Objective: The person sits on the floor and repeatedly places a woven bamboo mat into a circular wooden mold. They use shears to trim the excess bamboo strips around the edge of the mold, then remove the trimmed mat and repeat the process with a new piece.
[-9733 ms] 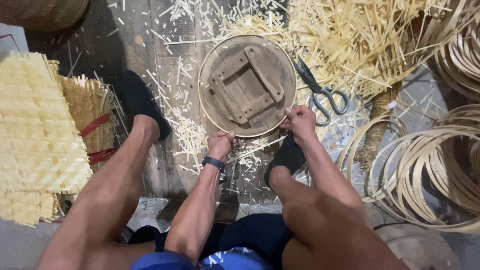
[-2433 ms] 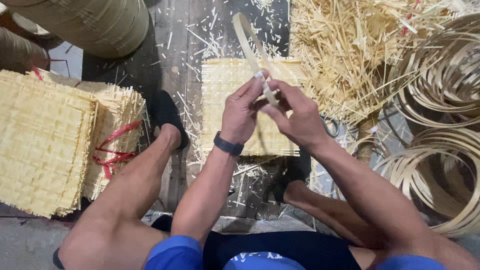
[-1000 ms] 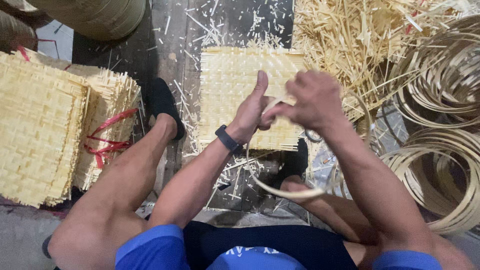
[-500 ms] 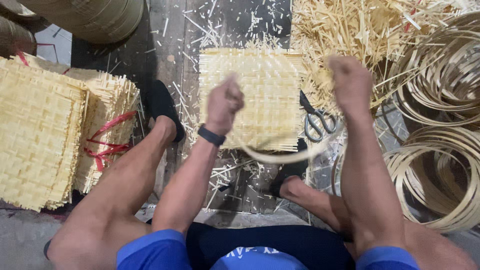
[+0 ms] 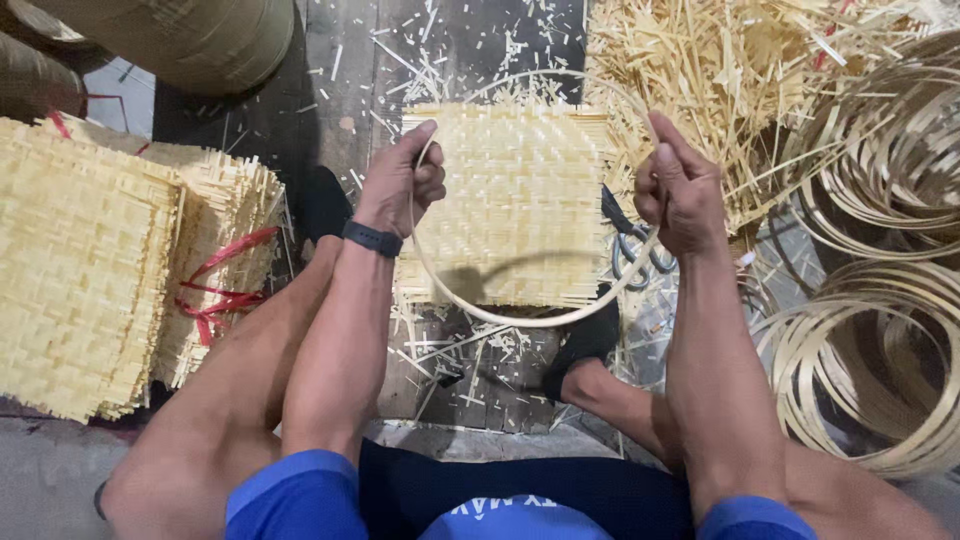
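Left hand (image 5: 400, 185) and right hand (image 5: 680, 195) each clenched on one end of a bamboo strip (image 5: 520, 318), centre frame. Strip sags in a U between them, long axis left-right, above woven mat (image 5: 520, 190). Scissors (image 5: 640, 250) nearer right hand.
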